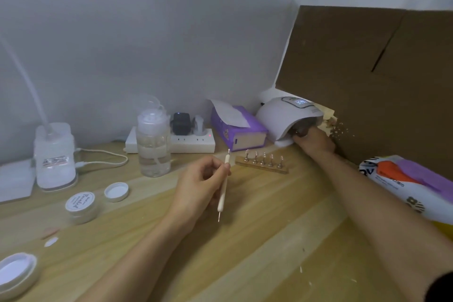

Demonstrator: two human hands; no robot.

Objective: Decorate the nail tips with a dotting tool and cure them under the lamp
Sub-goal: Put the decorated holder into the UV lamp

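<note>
My left hand [201,179] pinches a white dotting tool [223,191] upright above the wooden desk, one metal tip pointing down. My right hand [315,141] reaches into the mouth of the white curing lamp [284,115] at the back right; its fingers are hidden inside, so whether it holds anything is unclear. The lamp's display is lit. A wooden nail-tip stand [262,163] with several metal holders sits between the two hands, just in front of the lamp.
A small gel jar [81,206] and its loose lid [116,191] lie at the left, near a clear pump bottle [153,144], a white jar [55,157], a power strip [191,143] and a purple tissue box [236,127]. Cardboard [367,81] stands behind the lamp; a wipes packet [407,184] lies right.
</note>
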